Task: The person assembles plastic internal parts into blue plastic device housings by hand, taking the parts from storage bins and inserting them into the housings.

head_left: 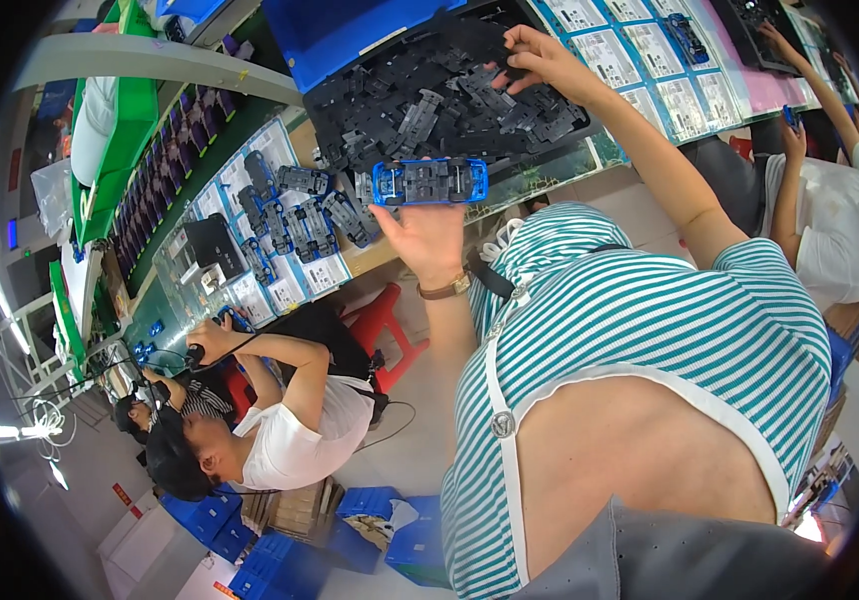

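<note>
My left hand [428, 243] holds a blue toy car [430, 183] upside down at the near edge of a black tray. The car's black underside faces up, and the fingers beneath it are mostly hidden. Over the tray's far right part is my right hand [548, 66], its fingers bent but apart. Dark parts show between those fingers, and I make out no separate piece gripped there. A heap of black plastic toy-car chassis parts [418, 118] fills the tray.
A blue bin [335, 40] stands behind the tray. To the left, several upturned blue-and-black cars [308, 228] lie on printed sheets beside a black box [215, 248]. More sheets [605, 60] cover the bench at right. Co-workers [295, 430] sit on both sides.
</note>
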Motion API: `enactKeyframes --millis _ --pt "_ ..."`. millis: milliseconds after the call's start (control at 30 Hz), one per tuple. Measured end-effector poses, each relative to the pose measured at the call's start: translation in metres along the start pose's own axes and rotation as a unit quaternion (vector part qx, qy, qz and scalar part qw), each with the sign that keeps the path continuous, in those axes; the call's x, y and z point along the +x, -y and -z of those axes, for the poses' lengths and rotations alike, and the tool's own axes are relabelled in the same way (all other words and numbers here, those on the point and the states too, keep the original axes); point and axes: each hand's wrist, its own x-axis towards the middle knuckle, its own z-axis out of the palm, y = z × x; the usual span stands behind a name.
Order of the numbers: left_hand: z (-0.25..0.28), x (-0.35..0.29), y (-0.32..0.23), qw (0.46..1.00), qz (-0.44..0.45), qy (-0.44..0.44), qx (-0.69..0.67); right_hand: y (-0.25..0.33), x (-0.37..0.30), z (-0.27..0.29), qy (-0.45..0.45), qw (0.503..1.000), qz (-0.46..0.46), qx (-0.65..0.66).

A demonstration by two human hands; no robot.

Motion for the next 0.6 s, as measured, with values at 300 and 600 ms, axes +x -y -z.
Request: enactKeyframes --millis 300,600 --pt "-0.008 -0.001 0.002 1.000 -0.013 -0.020 0.013 0.003 -0.016 -0.046 -0.017 0.999 -0.033 0.017" --pt "-0.016 -0.003 0.005 0.997 -0.047 -0.010 0.061 0.031 -0.068 -0.120 0.016 0.882 0.287 -0.373"
